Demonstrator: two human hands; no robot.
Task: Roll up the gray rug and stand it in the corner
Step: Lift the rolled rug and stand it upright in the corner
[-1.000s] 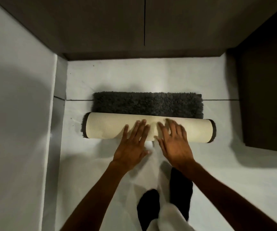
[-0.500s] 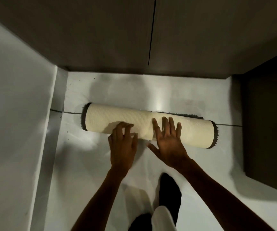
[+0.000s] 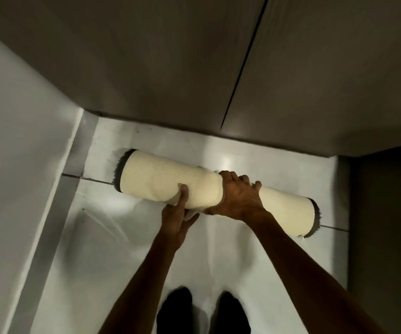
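The gray rug (image 3: 156,179) lies fully rolled on the white floor, its cream backing outward and dark gray pile showing at both ends. The roll runs from upper left to lower right. My right hand (image 3: 239,196) wraps over the top of the roll near its middle, fingers curled around the far side. My left hand (image 3: 176,213) reaches under the near side just left of it, thumb pressed on the backing.
A dark cabinet front (image 3: 218,68) with a vertical seam stands just behind the roll. A white wall (image 3: 13,165) is on the left, meeting the cabinet in a corner. A dark panel (image 3: 387,225) closes the right side. My dark-socked feet (image 3: 204,312) stand below.
The last flat strip of gray pile has been rolled in. My hands went from lying flat on the roll to gripping it, the right over the top and the left beneath.
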